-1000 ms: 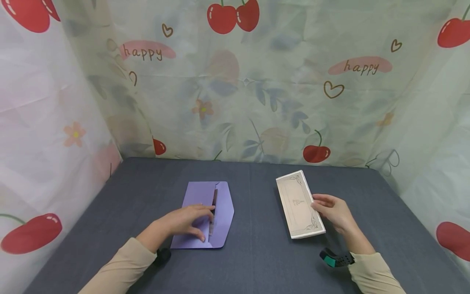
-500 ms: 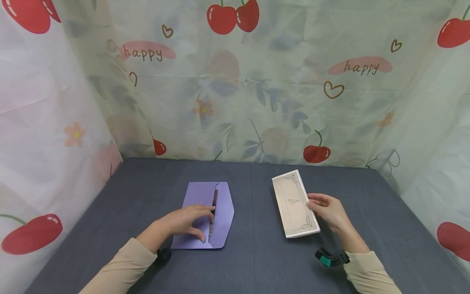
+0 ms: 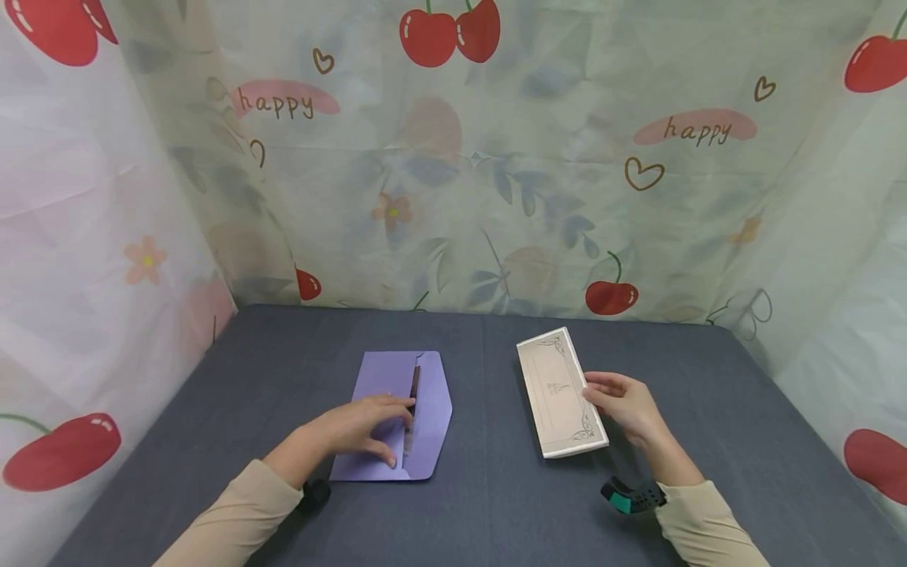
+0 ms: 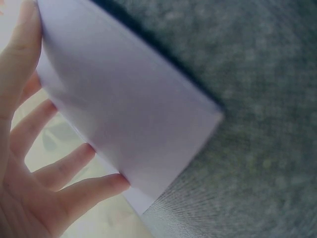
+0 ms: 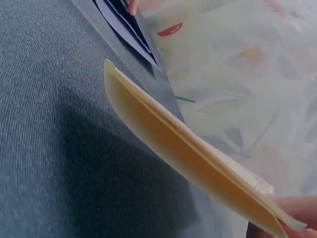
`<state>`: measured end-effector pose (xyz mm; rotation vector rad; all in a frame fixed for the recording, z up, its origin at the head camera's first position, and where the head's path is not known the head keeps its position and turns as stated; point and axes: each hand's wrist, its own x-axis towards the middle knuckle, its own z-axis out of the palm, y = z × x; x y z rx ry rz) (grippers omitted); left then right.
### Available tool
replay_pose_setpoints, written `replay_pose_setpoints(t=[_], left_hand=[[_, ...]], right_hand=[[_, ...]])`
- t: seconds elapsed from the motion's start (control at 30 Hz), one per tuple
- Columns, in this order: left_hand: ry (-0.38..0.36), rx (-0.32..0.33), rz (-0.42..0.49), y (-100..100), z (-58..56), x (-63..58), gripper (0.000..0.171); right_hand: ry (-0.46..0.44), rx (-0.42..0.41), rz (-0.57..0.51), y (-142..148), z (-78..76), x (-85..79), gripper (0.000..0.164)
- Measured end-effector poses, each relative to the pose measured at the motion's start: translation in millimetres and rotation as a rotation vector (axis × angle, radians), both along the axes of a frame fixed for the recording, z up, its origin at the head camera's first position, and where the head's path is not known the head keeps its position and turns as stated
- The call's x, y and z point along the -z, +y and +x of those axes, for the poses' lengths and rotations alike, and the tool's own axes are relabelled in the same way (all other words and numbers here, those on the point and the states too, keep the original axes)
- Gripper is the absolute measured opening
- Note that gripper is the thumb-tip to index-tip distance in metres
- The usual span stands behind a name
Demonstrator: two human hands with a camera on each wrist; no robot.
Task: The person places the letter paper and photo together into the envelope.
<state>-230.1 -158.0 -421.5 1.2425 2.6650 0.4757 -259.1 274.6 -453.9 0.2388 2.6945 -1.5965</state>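
A purple envelope (image 3: 379,370) lies on the table with its flap (image 3: 434,417) folded out to the right. Something dark shows in the slit of its mouth; what it is I cannot tell. My left hand (image 3: 361,429) rests on the envelope, fingers spread, fingertips at the mouth's edge, as the left wrist view shows on the purple paper (image 4: 124,99). My right hand (image 3: 629,405) pinches the right edge of a folded cream card (image 3: 560,394) with a printed ornamental border. In the right wrist view the card (image 5: 173,148) hangs above the table, its layers slightly apart.
The dark grey cloth-covered table (image 3: 489,512) spreads beneath both hands. Behind it and at both sides hang pale curtains (image 3: 475,197) printed with cherries and flowers. Wrist bands (image 3: 634,498) sit at both wrists.
My right hand has carried the folded card a little to the left, toward the envelope. The left hand and the envelope have stayed in place.
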Motion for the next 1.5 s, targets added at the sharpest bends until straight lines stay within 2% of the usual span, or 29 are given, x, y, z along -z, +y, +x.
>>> replay_pose_setpoints(t=[0.13, 0.3, 0.67, 1.5], left_hand=[[0.005, 0.002, -0.001, 0, 0.0, 0.8, 0.051], [0.004, 0.002, -0.002, 0, 0.2, 0.4, 0.05], [-0.006, -0.002, -0.005, 0, 0.3, -1.0, 0.05], [0.001, -0.005, -0.018, 0, -0.1, -0.9, 0.051]], right_hand=[[0.002, -0.026, -0.028, -19, 16.8, -26.6, 0.049], [0.009, -0.044, -0.028, -32, 23.7, -38.3, 0.045], [-0.01, -0.066, -0.03, -48, 18.3, -33.8, 0.042], [-0.02, -0.106, -0.081, -80, 16.7, -30.3, 0.038]])
